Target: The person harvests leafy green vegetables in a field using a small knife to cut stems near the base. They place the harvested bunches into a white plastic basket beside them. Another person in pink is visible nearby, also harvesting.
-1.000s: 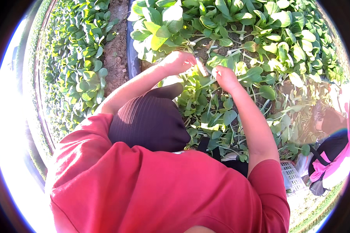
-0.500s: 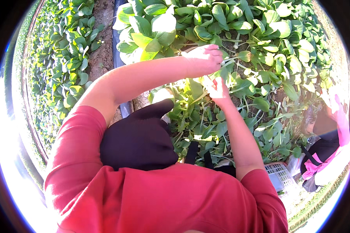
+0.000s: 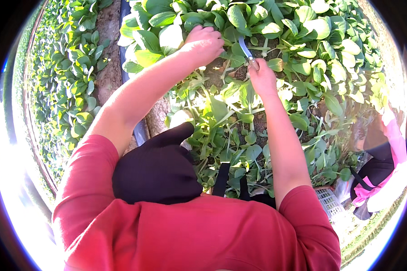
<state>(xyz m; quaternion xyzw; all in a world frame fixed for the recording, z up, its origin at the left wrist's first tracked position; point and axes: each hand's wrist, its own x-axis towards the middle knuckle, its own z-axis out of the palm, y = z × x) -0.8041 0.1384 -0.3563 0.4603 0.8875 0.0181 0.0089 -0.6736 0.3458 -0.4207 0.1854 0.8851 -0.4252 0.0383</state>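
Observation:
My right hand [image 3: 263, 77] is closed round the handle of a small knife [image 3: 244, 47]; its slightly curved, bright blade points away from me, among the leaves. To its left, my left hand [image 3: 205, 44] reaches into the far rows with its fingers curled down at a leafy green that looks like bok choy [image 3: 172, 38]. The fingertips and the stem under them are hidden. Just nearer than both hands, cut or loose leafy greens [image 3: 219, 108] lie over the soil.
Standing greens [image 3: 319, 27] fill the far right. A soil furrow [image 3: 107, 58] and dark plastic edging [image 3: 125, 49] separate another planted bed [image 3: 70, 77] at left. My dark-covered knee [image 3: 156, 169] is close in. At right are a pale crate [image 3: 329, 202] and another person's pink sleeve [image 3: 395, 140].
My hands have separated. The left has moved away and left to the standing plants; the right has moved slightly away, and the knife blade now shows clearly.

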